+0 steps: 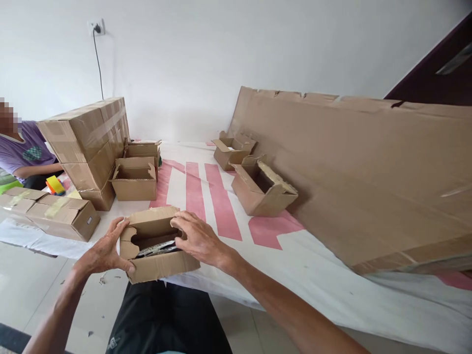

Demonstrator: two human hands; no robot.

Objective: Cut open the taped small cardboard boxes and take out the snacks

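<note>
A small cardboard box (157,268) rests at the near edge of the white and pink sheet (317,265), over my lap. Its top flaps are partly folded in, and a packed item in shiny wrapping (157,249) shows through the gap. My left hand (105,250) grips the box's left side, thumb on the front corner. My right hand (197,238) lies over the right top flap with its fingers curled at the opening.
Open small boxes stand at the middle left (134,179) and centre (261,189), with another behind (232,150). Taped cartons are stacked at the left (86,142); a flat carton (55,211) lies in front. A big cardboard sheet (368,172) leans on the right. A person in purple (24,152) sits far left.
</note>
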